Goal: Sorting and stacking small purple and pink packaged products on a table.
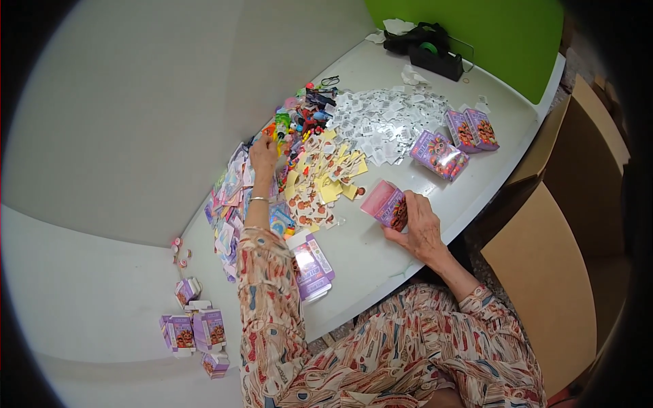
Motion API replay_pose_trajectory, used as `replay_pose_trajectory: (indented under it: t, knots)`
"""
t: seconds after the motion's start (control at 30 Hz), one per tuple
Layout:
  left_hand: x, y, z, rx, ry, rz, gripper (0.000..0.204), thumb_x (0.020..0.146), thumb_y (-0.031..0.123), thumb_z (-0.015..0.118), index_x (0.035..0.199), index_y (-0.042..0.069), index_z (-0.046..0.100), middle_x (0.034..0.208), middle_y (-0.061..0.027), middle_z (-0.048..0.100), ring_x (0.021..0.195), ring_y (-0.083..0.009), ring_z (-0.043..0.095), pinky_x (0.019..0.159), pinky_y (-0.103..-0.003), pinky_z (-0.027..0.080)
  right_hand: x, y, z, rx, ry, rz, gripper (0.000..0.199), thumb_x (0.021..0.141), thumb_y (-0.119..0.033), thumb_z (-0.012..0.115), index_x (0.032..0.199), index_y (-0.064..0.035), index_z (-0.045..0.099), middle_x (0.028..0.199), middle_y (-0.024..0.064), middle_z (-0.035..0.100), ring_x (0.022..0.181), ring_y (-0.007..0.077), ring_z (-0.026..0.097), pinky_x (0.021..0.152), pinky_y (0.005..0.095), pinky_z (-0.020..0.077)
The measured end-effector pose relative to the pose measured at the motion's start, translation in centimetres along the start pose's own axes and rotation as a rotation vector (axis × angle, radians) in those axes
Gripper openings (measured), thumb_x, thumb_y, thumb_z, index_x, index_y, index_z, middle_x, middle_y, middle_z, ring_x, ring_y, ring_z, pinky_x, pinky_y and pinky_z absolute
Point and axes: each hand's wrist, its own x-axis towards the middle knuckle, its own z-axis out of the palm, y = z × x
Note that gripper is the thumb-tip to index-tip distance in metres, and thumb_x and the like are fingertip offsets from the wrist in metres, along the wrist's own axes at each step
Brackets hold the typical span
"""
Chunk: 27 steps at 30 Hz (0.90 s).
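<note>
My right hand (423, 228) is closed round a small purple and pink box (386, 207), tilted above the table, its pink end toward the left. Farther off to the left, my left hand (263, 156) reaches over a heap of small colourful toys (309, 112). Its fingers are drawn together beside an orange and yellow piece; what they grip, if anything, is too small to make out. Nearer me lie a pile of yellow and white sticker cards (316, 183) and a heap of pastel packets (231, 197). An unfilled-looking flat purple box (313, 268) rests by my left sleeve.
Many small white printed slips (388, 122) cover the table's middle. Purple boxes (439, 155) stand to their right. A black tape dispenser (435, 62) sits at the back. More boxes (207, 326) lie at the left. A large open carton (544, 251) is beside the table's right edge.
</note>
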Motion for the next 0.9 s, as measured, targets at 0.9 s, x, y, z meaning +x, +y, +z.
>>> replay_pose_trajectory:
  t: [0.9]
  knots:
    - [-12.0, 23.9, -11.5, -0.157, -0.491, 0.78, 0.008, 0.079, 0.005, 0.06, 0.087, 0.005, 0.062, 0.078, -0.01, 0.058, 0.074, -0.029, 0.06, 0.061, -0.039, 0.049, -0.2, 0.2, -0.8, 0.017, -0.056, 0.035, 0.07, 0.065, -0.03, 0.08, 0.117, -0.0011, 0.042, 0.098, 0.0156, 0.051, 0.093, 0.033, 0.053, 0.077, 0.0413, 0.0482]
